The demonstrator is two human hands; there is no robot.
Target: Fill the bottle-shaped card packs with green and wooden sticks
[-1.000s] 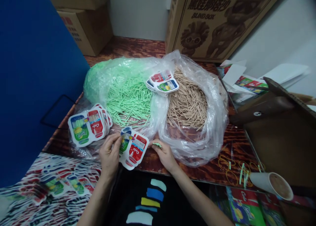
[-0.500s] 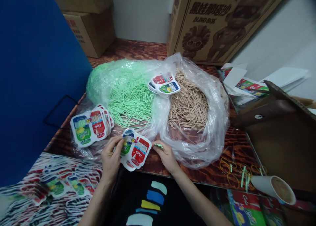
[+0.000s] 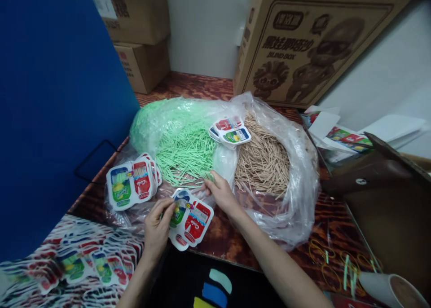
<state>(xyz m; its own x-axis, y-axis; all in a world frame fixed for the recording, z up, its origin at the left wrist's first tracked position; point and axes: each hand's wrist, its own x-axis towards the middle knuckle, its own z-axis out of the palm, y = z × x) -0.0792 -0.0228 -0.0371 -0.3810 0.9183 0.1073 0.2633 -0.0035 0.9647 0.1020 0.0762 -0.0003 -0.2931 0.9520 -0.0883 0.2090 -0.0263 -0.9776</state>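
Held card: white border, red and blue-green bottle prints
Left stick heap: pale green
Right stick heap: tan
Bench: dark reddish-brown, wood-grain streaks
Tall panel: plain blue
Big carton: brown, darker printed figures

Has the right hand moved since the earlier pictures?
Yes. Judged against the heap of green sticks, the right hand has moved forward, away from the person's body, and is now at the heap's near right edge.

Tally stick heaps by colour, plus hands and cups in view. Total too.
Green heap: 1
Brown heap: 1
Hands: 2 (left hand, right hand)
Cup: 1
Total: 5
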